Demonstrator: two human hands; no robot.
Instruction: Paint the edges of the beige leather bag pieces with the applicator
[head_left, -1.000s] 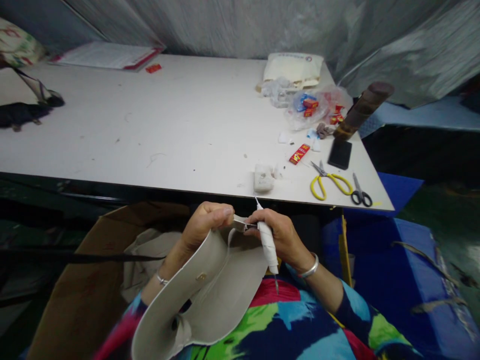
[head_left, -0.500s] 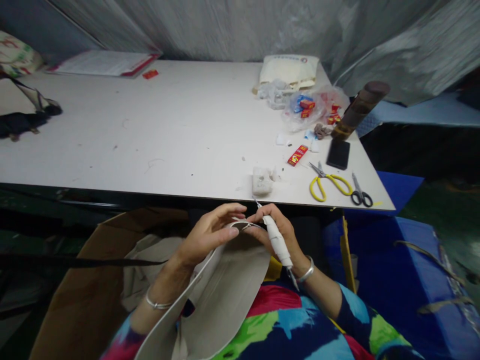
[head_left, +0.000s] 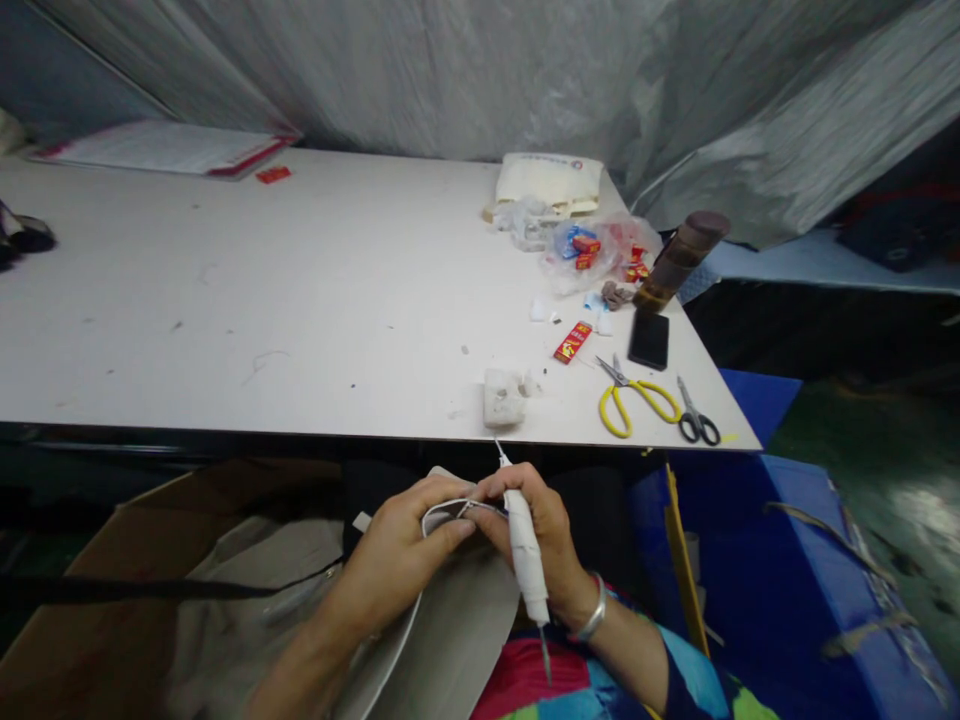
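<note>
My left hand (head_left: 412, 545) pinches the edge of a beige fabric piece (head_left: 465, 610), thumb inside and fingers outside. The piece curves open toward me and hangs down over my lap. At the same edge, the thumb and fingertips of my right hand (head_left: 551, 530) press on the fabric. That hand also holds a thin pointed tool (head_left: 529, 560), its grip wrapped in white and metal showing at both ends. The tool's upper tip points toward the table edge, beside a whitish block (head_left: 502, 398). Fingers partly cover the spot where both hands meet.
On the table (head_left: 315, 280) lie yellow-handled scissors (head_left: 634, 395), black-handled scissors (head_left: 697, 420), a phone (head_left: 649, 340) and a small red box (head_left: 573, 342). A brown bottle (head_left: 682, 260) stands behind them, by plastic bags (head_left: 592, 250). A cardboard box (head_left: 82, 610) holding fabric is at left.
The view has shifted, so the table sits lower and further left. My left fingers have closed onto the fabric edge, and both hands are closer together. The pointed tool is more upright.
</note>
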